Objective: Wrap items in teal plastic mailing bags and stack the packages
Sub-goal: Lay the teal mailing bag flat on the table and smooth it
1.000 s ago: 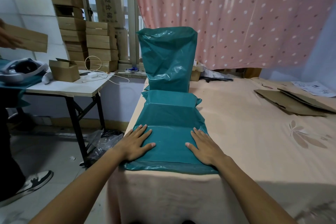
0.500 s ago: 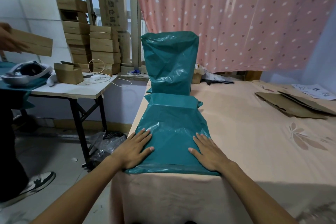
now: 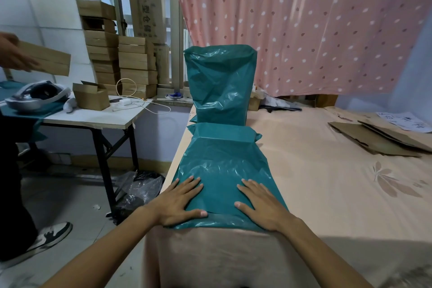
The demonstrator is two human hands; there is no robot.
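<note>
Teal plastic mailing bag [image 3: 224,170]: lies flat at the near edge of a bed [image 3: 327,194] covered in peach cloth, its far end raised over a boxy shape inside, its near end flat and glossy.
Left hand [image 3: 181,203]: palm down on the bag's near left corner, fingers [image 3: 189,184] spread and flat, thumb pointing inward; nothing pinched.
Right hand [image 3: 261,203]: palm down on the near right part of the bag, fingers [image 3: 251,186] spread and flat, thumb pointing inward toward the left thumb; nothing pinched.
Tall teal package [image 3: 221,86]: stands upright just behind the flat bag, touching or nearly touching its far end; which cannot be told.
Flattened cardboard sheets [image 3: 374,135]: on the bed, far right, well apart from the bag.
Counter [image 3: 93,116]: left of the bed, carrying a small open cardboard box [image 3: 91,96] and a white cable [image 3: 131,93].
Stacked cardboard boxes [image 3: 121,58]: behind the counter, against the window.
Pink dotted curtain [image 3: 304,25]: hangs behind the bed.
Second person: at the left edge, one hand [image 3: 11,55] holding a flat carton [image 3: 46,58].
</note>
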